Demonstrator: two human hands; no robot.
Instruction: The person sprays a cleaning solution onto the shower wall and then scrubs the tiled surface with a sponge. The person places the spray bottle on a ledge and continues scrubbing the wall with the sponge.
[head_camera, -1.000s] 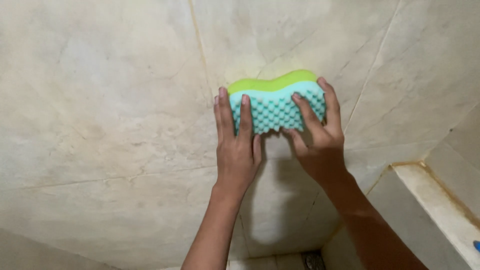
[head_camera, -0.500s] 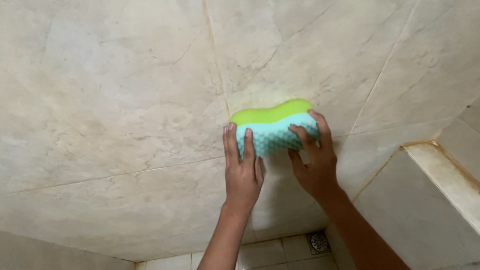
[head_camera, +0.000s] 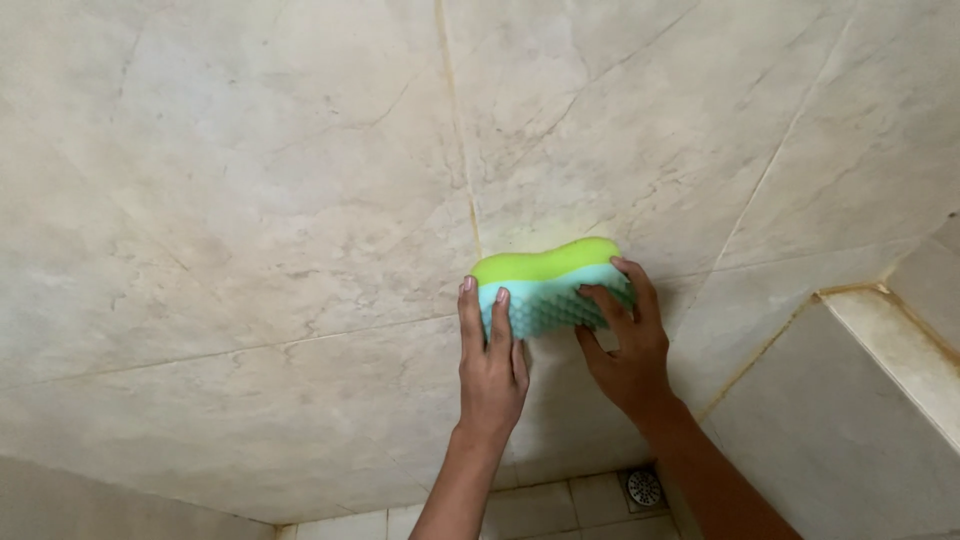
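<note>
Wall (head_camera: 250, 200): large stone-look tiles, beige-cream with grey marbled veining, matte surface. Grout lines thin, yellowed to brown in places; one runs vertically down to the top edge of the sponge, others cross at angles. At lower right a tiled ledge (head_camera: 900, 350) juts out, its edge grout stained rust-orange.

Sponge (head_camera: 550, 285): two layers. Upper layer lime green, smooth, with a waved top outline, dipped in the middle and rounded at both ends. Lower layer pale turquoise, covered in a regular grid of small raised bumps. Overall shape like a figure eight lying on its side. Position: flat against the wall tile, just right of frame centre, directly below the vertical grout line.

Left hand (head_camera: 490, 370): fingers straight and together, laid flat over the left part of the turquoise face, pressing it to the wall; not curled round it.

Right hand (head_camera: 625, 350): fingers spread and slightly bent, tips on the right part of the bumpy face and over the right end of the sponge; a loose hold, palm off the wall.

Below: small square floor tiles (head_camera: 560, 510), pale, and a round metal drain (head_camera: 645, 487) with a perforated cover, near the right forearm.
</note>
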